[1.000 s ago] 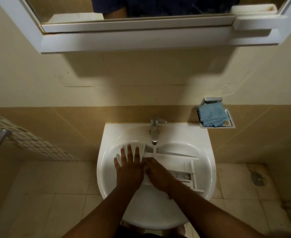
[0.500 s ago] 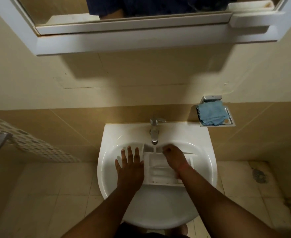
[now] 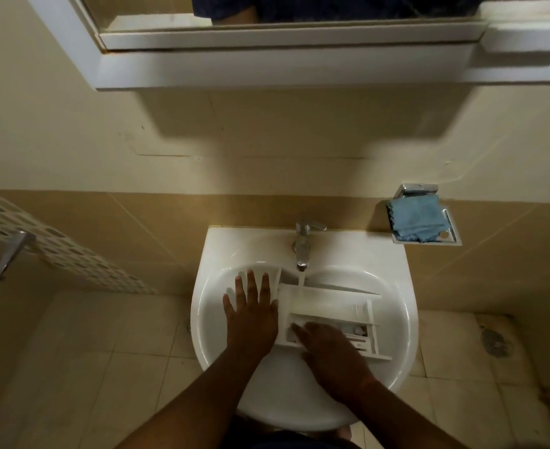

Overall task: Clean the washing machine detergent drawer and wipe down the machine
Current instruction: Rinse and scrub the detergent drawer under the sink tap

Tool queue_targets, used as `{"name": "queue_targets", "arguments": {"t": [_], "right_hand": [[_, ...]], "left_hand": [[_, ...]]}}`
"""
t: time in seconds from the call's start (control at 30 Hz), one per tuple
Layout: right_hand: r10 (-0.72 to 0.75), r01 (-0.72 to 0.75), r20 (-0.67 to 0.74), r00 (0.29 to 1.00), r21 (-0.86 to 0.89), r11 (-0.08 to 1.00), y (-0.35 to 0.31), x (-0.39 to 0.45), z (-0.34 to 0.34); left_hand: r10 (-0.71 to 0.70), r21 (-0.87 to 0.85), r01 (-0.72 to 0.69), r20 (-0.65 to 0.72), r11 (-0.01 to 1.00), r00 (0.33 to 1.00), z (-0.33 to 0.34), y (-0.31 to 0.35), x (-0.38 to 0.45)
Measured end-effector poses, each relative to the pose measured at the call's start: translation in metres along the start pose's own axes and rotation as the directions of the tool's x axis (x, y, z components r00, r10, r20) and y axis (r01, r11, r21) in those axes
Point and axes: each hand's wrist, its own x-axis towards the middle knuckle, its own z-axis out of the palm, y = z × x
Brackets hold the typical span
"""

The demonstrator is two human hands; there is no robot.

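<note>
The white detergent drawer [image 3: 335, 306] lies across the white sink basin [image 3: 400, 345], under a thin stream of water from the chrome tap [image 3: 303, 244]. My left hand [image 3: 251, 314] rests flat with fingers spread against the drawer's left end, holding it in place. My right hand [image 3: 328, 354] lies palm down over the drawer's near compartments, fingers reaching in toward the left. Nothing is gripped in the right hand. A blue cloth [image 3: 417, 220] sits folded in the metal soap dish [image 3: 451, 238] on the wall to the right.
A white mirror cabinet [image 3: 283, 66] juts out overhead. A perforated white panel [image 3: 66, 254] and a chrome handle [image 3: 7, 254] are at left. Tiled floor surrounds the sink, with a floor drain [image 3: 494, 343] at right.
My right hand moved from the drawer's far edge near the tap back to its near compartments. The drawer shifted slightly in the basin. My left hand stayed pressed at its left end.
</note>
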Motion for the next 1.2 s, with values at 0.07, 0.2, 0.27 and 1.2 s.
{"name": "queue_targets", "arguments": {"t": [0.07,0.2,0.27,1.2], "right_hand": [[0.154,-0.152,0.033,0.987,-0.059,0.987,0.017,-0.002,-0.01],[0.177,-0.169,0.201,0.963,-0.059,0.984,-0.008,0.025,-0.023],[0.103,-0.109,0.251,0.963,0.008,0.994,-0.024,0.037,-0.023],[0.451,-0.66,0.482,0.751,0.581,0.478,0.044,0.049,-0.08]], "left_hand": [[0.0,0.008,0.0,-0.009,1.0,1.0,0.001,0.0,0.001],[0.009,0.012,-0.009,-0.01,1.0,1.0,0.006,-0.001,0.002],[0.02,0.014,-0.02,-0.02,1.0,1.0,0.007,-0.001,0.003],[-0.021,-0.064,0.023,0.031,0.998,0.999,-0.002,-0.001,-0.001]]}}
